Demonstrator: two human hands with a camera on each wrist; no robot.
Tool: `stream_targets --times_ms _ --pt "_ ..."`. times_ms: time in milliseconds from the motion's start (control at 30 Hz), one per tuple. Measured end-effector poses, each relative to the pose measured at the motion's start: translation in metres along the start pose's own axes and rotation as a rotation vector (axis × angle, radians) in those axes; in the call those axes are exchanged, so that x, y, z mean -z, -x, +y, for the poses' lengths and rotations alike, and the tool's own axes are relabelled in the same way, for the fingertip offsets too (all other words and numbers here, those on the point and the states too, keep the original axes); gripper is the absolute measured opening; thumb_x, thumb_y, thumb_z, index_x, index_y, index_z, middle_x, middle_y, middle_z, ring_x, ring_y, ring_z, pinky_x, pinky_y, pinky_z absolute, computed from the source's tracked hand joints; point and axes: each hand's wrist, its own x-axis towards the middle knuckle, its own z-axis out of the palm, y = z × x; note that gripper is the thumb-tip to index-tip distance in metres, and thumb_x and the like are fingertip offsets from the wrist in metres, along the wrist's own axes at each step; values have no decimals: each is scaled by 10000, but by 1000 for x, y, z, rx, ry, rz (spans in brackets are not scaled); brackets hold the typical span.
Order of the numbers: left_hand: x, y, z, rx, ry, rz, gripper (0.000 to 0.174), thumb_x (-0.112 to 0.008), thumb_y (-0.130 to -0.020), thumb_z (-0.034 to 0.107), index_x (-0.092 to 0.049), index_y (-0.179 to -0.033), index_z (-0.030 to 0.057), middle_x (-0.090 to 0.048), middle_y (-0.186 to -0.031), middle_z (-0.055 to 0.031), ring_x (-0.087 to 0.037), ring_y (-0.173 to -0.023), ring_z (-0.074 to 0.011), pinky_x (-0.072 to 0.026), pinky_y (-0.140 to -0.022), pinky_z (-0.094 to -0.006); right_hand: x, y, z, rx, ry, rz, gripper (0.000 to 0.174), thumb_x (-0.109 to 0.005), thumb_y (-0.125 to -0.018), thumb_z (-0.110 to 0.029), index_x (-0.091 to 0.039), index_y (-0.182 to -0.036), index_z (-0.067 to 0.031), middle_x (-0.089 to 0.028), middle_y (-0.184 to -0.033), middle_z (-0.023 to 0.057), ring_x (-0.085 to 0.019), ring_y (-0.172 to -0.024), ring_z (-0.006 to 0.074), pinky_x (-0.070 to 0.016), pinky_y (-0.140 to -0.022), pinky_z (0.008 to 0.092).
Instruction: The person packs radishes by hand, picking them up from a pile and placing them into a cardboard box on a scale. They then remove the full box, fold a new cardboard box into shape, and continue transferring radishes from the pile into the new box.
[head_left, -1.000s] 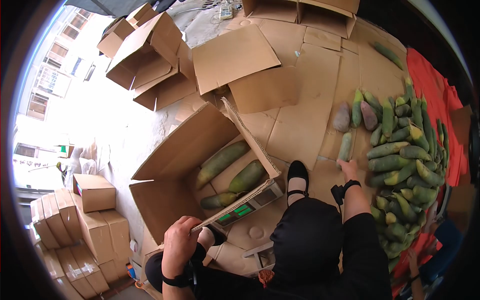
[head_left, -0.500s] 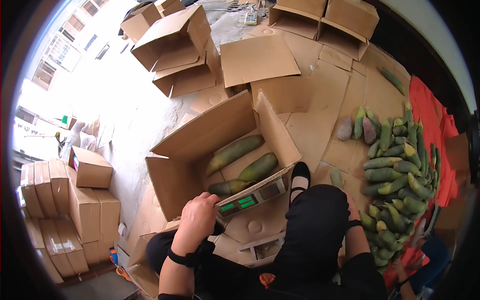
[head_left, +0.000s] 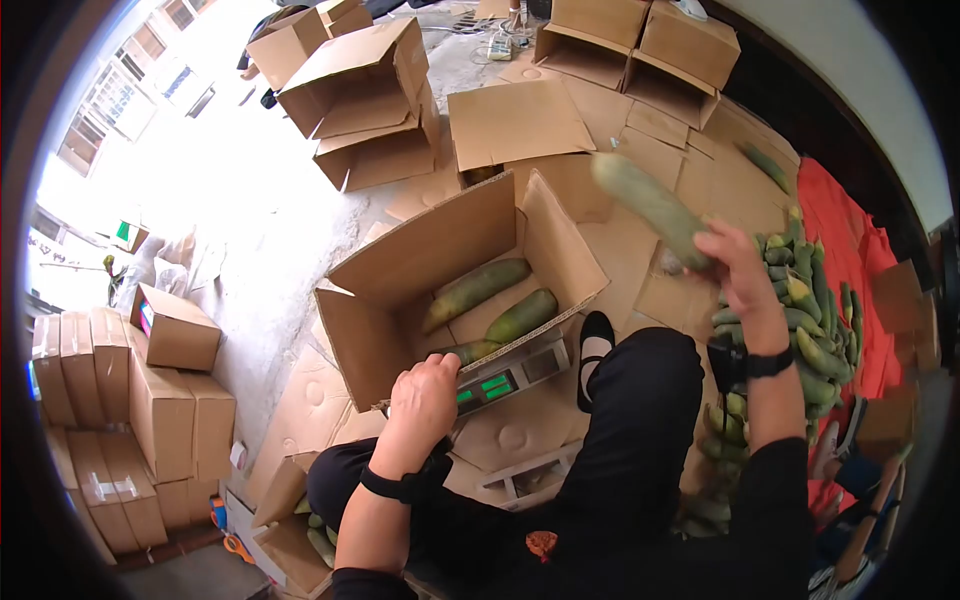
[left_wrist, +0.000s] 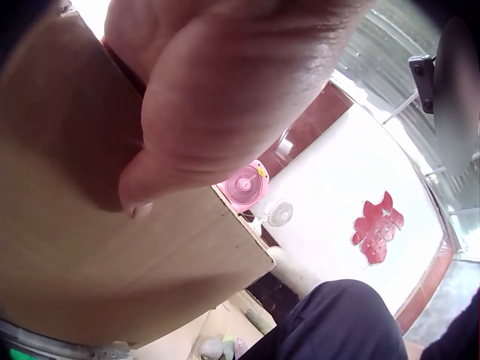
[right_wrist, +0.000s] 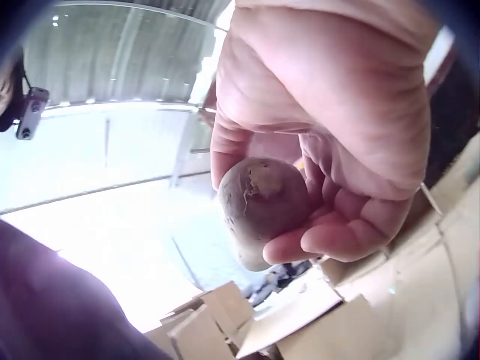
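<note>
My right hand (head_left: 738, 265) grips a long green radish (head_left: 645, 205) by one end, raised above the cardboard floor. From the right wrist view, the curled fingers wrap that radish's pale, root-scarred end (right_wrist: 262, 196). My left hand (head_left: 423, 400) holds the near rim of an open cardboard box (head_left: 420, 240), and its thumb (left_wrist: 142, 196) lies against the cardboard in the left wrist view. Inside the box lie a large radish (head_left: 478, 290), another green radish (head_left: 522, 315) and a third (head_left: 465, 352), partly hidden by the near wall. A scale's lit green display (head_left: 485, 390) shows below that wall.
A heap of green radishes (head_left: 805, 300) lies at right beside a red cloth (head_left: 850, 290). Empty boxes (head_left: 355, 90) stand at the back, packed cartons (head_left: 160, 420) at left. Another person's arm (head_left: 870, 510) appears at lower right. A metal frame (head_left: 530, 475) lies near my legs.
My right hand has lifted the radish from the floor by the heap and swung it up, forward of my knee. My left hand stays on the box rim while the head view has shifted.
</note>
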Motion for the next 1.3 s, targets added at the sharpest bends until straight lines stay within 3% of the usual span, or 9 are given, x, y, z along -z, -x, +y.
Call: stream_targets --times_ms 100,233,300,500,567,767,1033,1167,1300 --pt "0 -1 0 -8 -1 8 43 -546 -802 58 -535 -844 55 -593 -823 -126 -614 -804 -305 -478 -700 -414 -49 -12 -42 -6 82 -214 384 -652 -786 -310 -591 -1004 1 -608 -803 57 -586 -637 128 -482 -557 245" --pt "3 0 1 8 17 -1 39 -531 -806 50 -534 -845 54 -594 -825 -124 -613 -807 -312 -476 -697 -419 -116 -46 -33 -165 209 -493 384 -682 -770 -319 -615 -925 26 -585 -714 72 -572 -558 138 -495 -486 245" --pt "5 -2 2 52 44 -45 119 -564 -803 62 -576 -920 37 -604 -893 -155 -604 -853 -352 -483 -727 -441 -150 -56 -22 -252 301 -526 388 -706 -746 -310 -624 -900 37 -591 -724 86 -574 -551 148 -508 -480 264" --pt "8 -2 1 44 42 -54 137 -520 -795 15 -572 -922 28 -603 -903 -161 -602 -860 -354 -480 -730 -445 -217 -71 31 -247 468 -627 367 -679 -750 -272 -632 -931 44 -611 -763 100 -580 -575 162 -504 -484 284" --pt "6 -2 1 45 42 -57 143 -511 -794 7 -571 -921 27 -602 -903 -163 -601 -861 -354 -480 -730 -444 -224 -73 39 -114 617 -665 373 -648 -777 -270 -626 -1007 22 -626 -848 84 -602 -677 147 -498 -538 275" --pt "6 -2 2 59 1 -46 83 -511 -807 42 -555 -876 53 -602 -856 -129 -614 -852 -306 -478 -714 -423 -183 -62 -2 -66 529 -679 372 -578 -854 -277 -593 -1118 -15 -626 -982 53 -601 -788 105 -478 -621 246" --pt "6 -3 3 50 31 -39 77 -572 -821 93 -563 -887 53 -605 -870 -126 -610 -850 -315 -482 -719 -429 -76 -41 -42 25 453 -404 347 -569 -890 -264 -575 -1149 -33 -633 -976 31 -606 -811 89 -468 -650 221" --pt "7 -4 4 45 26 -39 90 -596 -814 113 -555 -868 52 -603 -868 -129 -607 -856 -323 -481 -717 -434 -11 -30 -7 -23 401 -178 314 -536 -915 -245 -569 -1158 -49 -628 -987 26 -599 -829 86 -464 -661 218" --pt "5 -5 4 53 45 -26 100 -601 -812 125 -551 -858 51 -600 -867 -126 -603 -859 -334 -481 -716 -439 42 -11 89 -229 354 -38 297 -531 -915 -252 -569 -1147 -70 -625 -967 18 -595 -789 94 -469 -640 223"
